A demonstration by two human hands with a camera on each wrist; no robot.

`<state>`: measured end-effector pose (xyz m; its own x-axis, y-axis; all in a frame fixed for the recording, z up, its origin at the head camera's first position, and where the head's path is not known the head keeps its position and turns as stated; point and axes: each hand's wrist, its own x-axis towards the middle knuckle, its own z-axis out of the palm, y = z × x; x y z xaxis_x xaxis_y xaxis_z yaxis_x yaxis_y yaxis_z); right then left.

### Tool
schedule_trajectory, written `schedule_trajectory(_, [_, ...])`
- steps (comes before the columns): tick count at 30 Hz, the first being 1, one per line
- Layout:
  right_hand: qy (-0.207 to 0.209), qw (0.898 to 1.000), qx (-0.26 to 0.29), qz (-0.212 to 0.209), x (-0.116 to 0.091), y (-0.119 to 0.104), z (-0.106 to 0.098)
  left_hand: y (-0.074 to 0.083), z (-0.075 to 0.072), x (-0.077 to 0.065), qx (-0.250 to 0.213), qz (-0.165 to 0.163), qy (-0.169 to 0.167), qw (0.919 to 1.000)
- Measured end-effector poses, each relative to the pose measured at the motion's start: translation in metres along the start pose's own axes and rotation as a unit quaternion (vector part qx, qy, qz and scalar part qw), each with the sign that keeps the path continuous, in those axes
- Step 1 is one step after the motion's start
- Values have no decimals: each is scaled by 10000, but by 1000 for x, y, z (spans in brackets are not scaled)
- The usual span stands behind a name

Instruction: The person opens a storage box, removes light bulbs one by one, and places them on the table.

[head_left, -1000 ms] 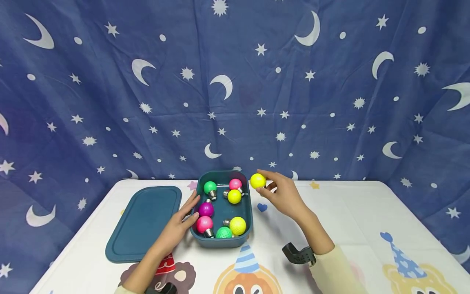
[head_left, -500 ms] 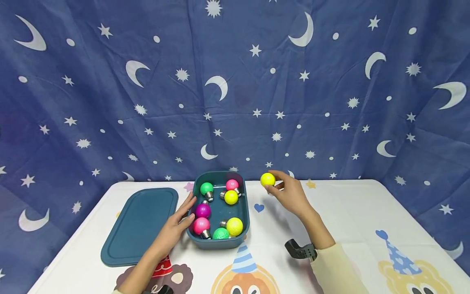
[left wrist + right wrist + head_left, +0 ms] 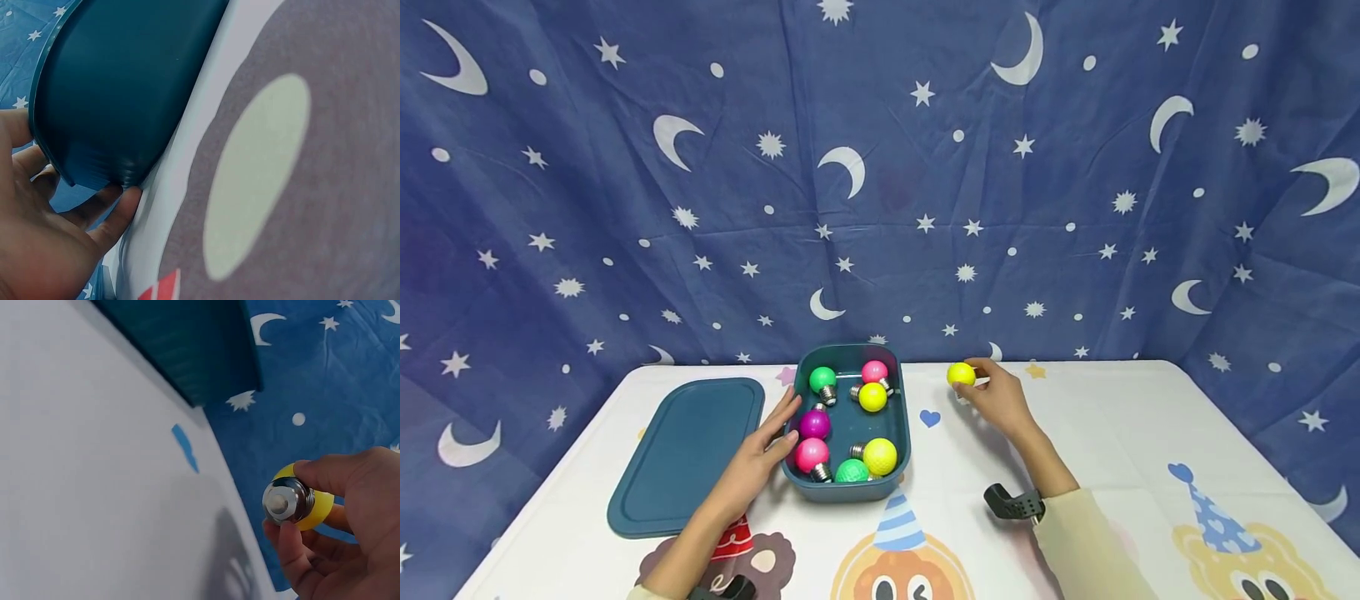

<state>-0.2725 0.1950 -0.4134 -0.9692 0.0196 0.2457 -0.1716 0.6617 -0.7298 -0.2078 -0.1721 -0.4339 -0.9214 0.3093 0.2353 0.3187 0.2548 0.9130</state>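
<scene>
In the head view, a dark teal box (image 3: pixel 850 492) holds several colored light bulbs, among them a purple bulb (image 3: pixel 815 423), a pink bulb (image 3: pixel 812 454) and a yellow bulb (image 3: pixel 880 456). My left hand (image 3: pixel 756 462) rests against the box's left side, its fingers extended along the rim and outer wall. Right of the box, my right hand (image 3: pixel 1002 402) pinches another yellow light bulb (image 3: pixel 961 375) over the table's far part. The right wrist view shows that bulb's metal screw base (image 3: pixel 287 500) facing the camera, between thumb and fingers.
A flat teal lid (image 3: pixel 688 458) lies on the white table left of the box. Behind the table's far edge hangs a blue curtain (image 3: pixel 895 208) with moons and stars. Cartoon animals are printed on the tablecloth (image 3: pixel 1112 450).
My right hand has moved rightward, away from the box, then lower, still pinching the yellow light bulb. My left hand stays against the box. The head view has shifted slightly.
</scene>
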Motion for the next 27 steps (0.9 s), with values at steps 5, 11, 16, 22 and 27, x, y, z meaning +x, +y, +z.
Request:
schedule_trajectory(5, [43, 9997, 23, 252, 0, 8, 5, 0, 0, 0, -50, 28, -9, 10000])
schedule_trajectory(11, [-35, 9991, -102, 409, 1, 19, 11, 1, 0, 0, -66, 16, 1, 10000])
schedule_trajectory(16, [-66, 9987, -159, 482, 1, 23, 15, 0, 0, -1, -126, 52, 31, 9999])
schedule_trajectory(22, [-101, 9983, -196, 537, 1, 22, 16, 0, 0, -1, -173, 54, 46, 9998])
schedule_trajectory(27, [-118, 9983, -222, 528, 1, 20, 15, -1, 0, -1, -229, 74, 43, 9997])
